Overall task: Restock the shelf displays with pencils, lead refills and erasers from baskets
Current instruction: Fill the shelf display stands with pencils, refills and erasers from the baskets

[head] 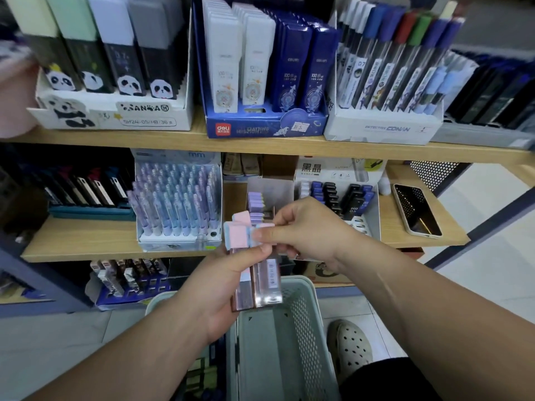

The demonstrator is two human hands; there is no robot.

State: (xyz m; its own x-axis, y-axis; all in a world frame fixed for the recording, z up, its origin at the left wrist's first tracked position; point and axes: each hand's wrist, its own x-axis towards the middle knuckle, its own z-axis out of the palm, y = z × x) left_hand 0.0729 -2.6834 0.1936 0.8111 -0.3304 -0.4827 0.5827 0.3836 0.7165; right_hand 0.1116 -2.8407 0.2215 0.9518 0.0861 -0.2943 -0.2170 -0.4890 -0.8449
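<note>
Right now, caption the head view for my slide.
Left hand grips refill cases above the basket; right hand pinches one at its cap.

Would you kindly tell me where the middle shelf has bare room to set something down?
Widest: the left front of the middle shelf, between the teal tray and the shelf edge, beside the pencil display. A narrow strip lies between the black lead display and the phone. The top shelf is packed box to box.

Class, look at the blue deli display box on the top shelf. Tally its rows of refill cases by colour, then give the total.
white rows: 2
dark blue rows: 2
Total: 4
</note>
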